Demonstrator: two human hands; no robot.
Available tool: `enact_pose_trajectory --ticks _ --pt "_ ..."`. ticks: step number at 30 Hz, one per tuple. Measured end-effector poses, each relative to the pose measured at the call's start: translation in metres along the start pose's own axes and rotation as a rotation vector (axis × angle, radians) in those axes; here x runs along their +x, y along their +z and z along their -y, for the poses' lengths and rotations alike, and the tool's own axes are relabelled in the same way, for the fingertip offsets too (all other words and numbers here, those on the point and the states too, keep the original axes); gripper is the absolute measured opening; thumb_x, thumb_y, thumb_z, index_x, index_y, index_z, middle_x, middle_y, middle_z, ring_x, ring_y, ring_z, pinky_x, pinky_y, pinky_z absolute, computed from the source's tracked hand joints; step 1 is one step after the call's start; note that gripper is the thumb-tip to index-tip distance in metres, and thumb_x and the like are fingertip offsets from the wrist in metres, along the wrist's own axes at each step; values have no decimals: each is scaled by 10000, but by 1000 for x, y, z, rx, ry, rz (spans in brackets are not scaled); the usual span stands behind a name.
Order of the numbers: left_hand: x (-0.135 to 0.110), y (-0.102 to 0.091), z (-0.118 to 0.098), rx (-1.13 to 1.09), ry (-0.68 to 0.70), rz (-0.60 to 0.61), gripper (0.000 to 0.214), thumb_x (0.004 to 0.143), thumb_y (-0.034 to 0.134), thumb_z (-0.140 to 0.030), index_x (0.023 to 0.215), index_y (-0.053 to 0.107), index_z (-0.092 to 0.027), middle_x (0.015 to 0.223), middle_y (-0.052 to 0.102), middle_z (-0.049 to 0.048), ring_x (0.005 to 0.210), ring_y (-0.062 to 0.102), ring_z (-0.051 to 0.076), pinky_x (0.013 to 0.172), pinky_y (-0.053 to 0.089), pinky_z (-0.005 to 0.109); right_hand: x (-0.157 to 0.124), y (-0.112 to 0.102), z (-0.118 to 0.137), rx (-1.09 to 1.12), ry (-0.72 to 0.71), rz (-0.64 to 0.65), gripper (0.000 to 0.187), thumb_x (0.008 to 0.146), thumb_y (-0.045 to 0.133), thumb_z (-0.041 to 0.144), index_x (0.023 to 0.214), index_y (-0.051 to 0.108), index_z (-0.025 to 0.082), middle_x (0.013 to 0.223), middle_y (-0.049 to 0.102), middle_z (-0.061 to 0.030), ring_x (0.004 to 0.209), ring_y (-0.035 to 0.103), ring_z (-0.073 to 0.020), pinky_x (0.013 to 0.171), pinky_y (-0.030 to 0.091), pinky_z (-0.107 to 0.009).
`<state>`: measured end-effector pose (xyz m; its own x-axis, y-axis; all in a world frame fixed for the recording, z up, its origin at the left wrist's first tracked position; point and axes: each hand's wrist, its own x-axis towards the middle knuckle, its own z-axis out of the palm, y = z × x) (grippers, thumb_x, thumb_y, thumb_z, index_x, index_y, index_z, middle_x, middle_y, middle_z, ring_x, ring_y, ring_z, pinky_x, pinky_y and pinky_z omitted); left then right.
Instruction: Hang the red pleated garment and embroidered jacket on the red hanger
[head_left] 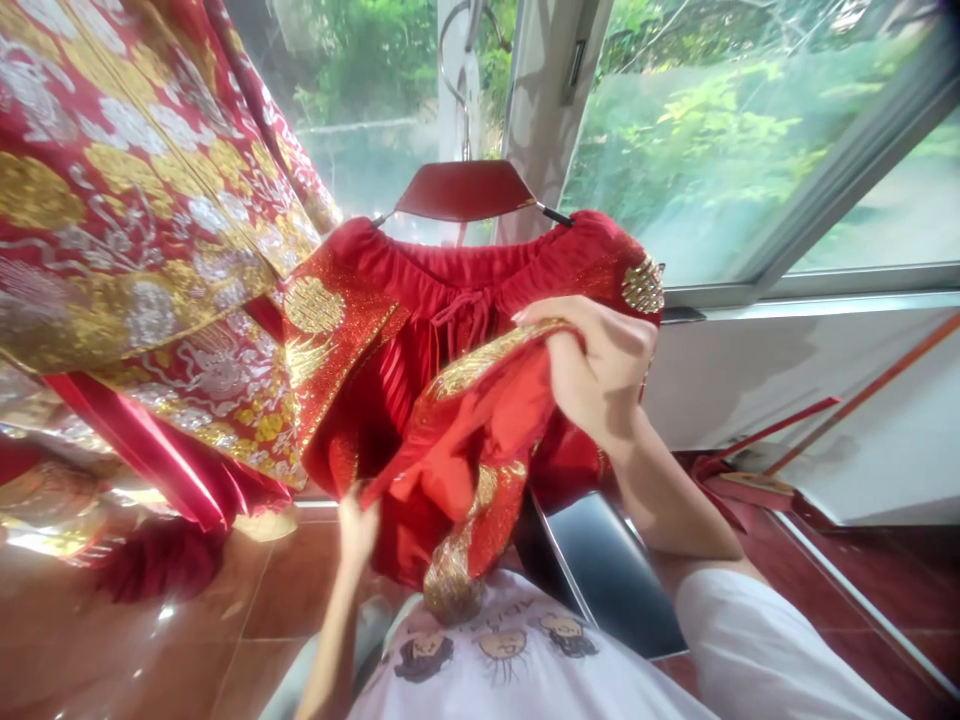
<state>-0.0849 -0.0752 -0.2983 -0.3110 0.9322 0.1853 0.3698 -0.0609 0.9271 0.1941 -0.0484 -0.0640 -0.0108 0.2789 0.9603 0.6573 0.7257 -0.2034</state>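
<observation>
A red pleated skirt (420, 330) with gold sequin trim hangs from a red hanger (465, 190) in front of the window. My right hand (592, 370) is closed on a lifted fold of the skirt's gold-edged red cloth at its right side. My left hand (356, 530) is lower down, its fingers pinched on the skirt's hem, partly hidden by the cloth.
A large red garment with gold and silver embroidery (142, 210) hangs at the left, close to the skirt. Behind is a window (712, 130) with greenery outside. The floor (225, 620) is glossy red-brown tile. A dark panel (607, 570) stands by my right arm.
</observation>
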Motion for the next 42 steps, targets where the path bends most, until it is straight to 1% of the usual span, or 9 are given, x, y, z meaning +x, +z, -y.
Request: enact_pose_trajectory --ticks 6,11,19,24,29,32,34,38,42 --pt "30 -83 -77 -301 112 -271 259 548 600 -243 781 656 -146 702 659 -5 619 589 146 578 463 215 11 -30 -31 -19 201 28 243 709 457 55 695 675 163 628 623 20 569 559 -78 533 397 -187" --pt "41 -109 -146 -81 407 -485 211 509 645 -94 704 718 -128 630 677 -19 551 570 124 514 420 191 21 -44 -54 8 425 -19 192 645 480 101 466 481 171 495 326 28 473 307 -57 433 222 -221" --pt "68 -116 -179 51 587 -519 189 538 678 -77 717 740 -85 595 665 -1 497 527 88 455 399 165 23 -52 -59 -15 499 -56 310 660 534 98 415 355 165 504 267 33 485 263 -50 446 176 -242" --pt "71 -112 -188 -52 582 -453 193 538 654 -51 718 724 -62 599 662 9 501 539 87 450 408 157 15 -49 -63 31 440 9 184 655 531 37 671 662 164 600 542 17 534 469 -67 460 313 -211" --pt "49 -94 -199 -157 590 -377 280 568 589 -37 807 723 -91 673 671 -5 562 557 77 472 391 132 -17 -10 -33 218 261 465 673 723 604 93 1378 474 177 1175 643 -111 984 639 -158 858 532 -319" --pt "32 -71 -208 -139 583 -261 206 587 577 -58 758 663 -135 647 629 -36 540 528 70 444 347 136 -41 24 7 450 120 885 926 712 724 247 1509 256 181 1464 416 -163 1301 475 -236 1061 420 -411" --pt "23 -56 -212 -120 604 -164 141 591 572 -73 703 579 -159 604 574 -59 502 489 63 434 325 147 -53 43 33 541 139 1001 1059 667 781 363 1527 193 168 1461 419 -172 1307 471 -256 1043 435 -388" --pt "17 -46 -208 -6 688 -131 172 581 513 -73 713 528 -182 580 520 -69 487 463 69 452 335 170 -58 67 58 412 246 1046 809 760 697 400 1457 348 185 1244 627 -123 1032 655 -251 823 525 -336" --pt "21 -64 -188 174 644 -306 172 638 597 -137 804 598 -183 659 591 -31 576 549 122 550 424 219 -40 79 44 283 181 970 459 825 545 125 1279 554 194 1051 710 -70 892 695 -199 795 513 -293"
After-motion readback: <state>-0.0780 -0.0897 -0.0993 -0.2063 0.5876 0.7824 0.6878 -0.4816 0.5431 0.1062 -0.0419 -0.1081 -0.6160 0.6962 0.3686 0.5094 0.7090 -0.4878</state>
